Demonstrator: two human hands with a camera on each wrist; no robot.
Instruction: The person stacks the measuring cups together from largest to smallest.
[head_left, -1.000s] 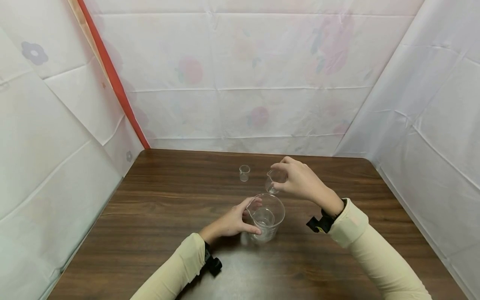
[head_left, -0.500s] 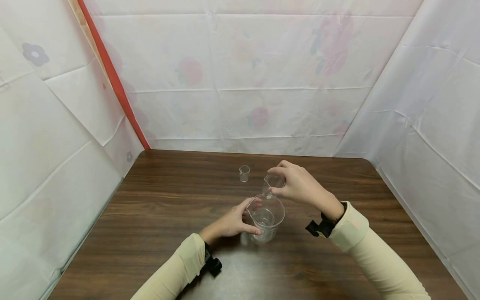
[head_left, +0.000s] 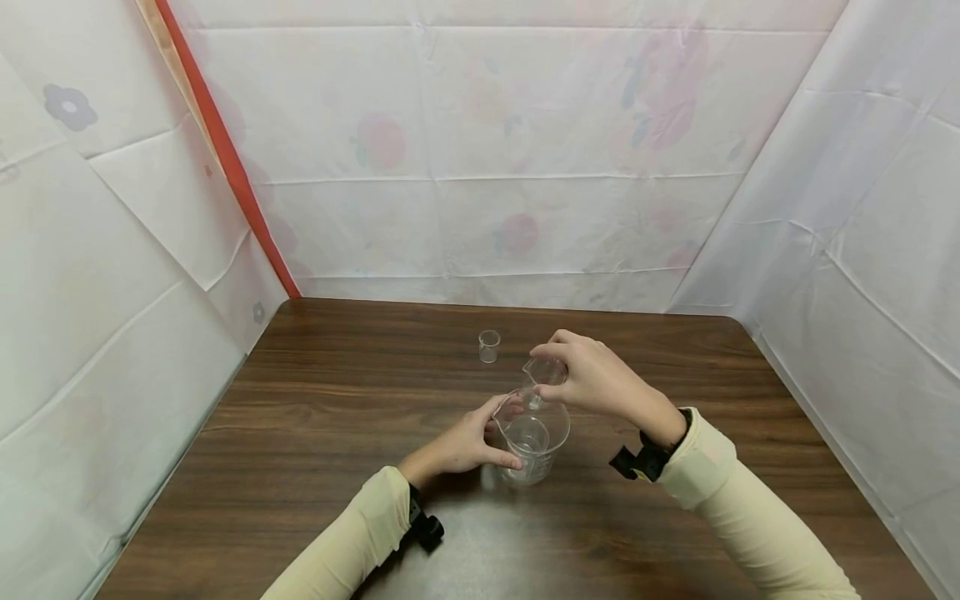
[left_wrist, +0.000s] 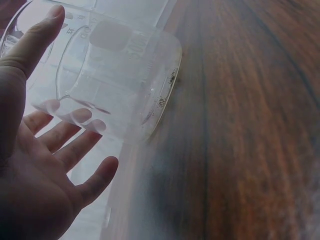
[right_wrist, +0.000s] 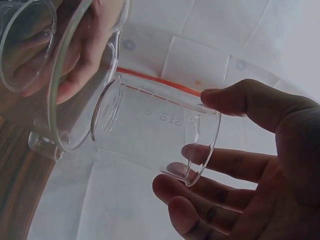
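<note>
My left hand holds a large clear glass beaker on the table, thumb on the near side and fingers round the far side. Inside it sits another, smaller glass beaker, whose rim shows through the wall in the right wrist view. My right hand pinches a small graduated beaker near its rim, between thumb and fingers. That beaker's base is at the large beaker's far rim; whether they touch I cannot tell. The smallest beaker stands upright farther back, apart from both hands.
The brown wood-grain table ends at a back edge beyond the smallest beaker. White patterned sheets hang behind and on both sides. A red strip runs down the left rear corner.
My right hand has brought the small beaker slightly nearer and leftward, from behind the large beaker to its far rim. The left hand, large beaker and smallest beaker have stayed put.
</note>
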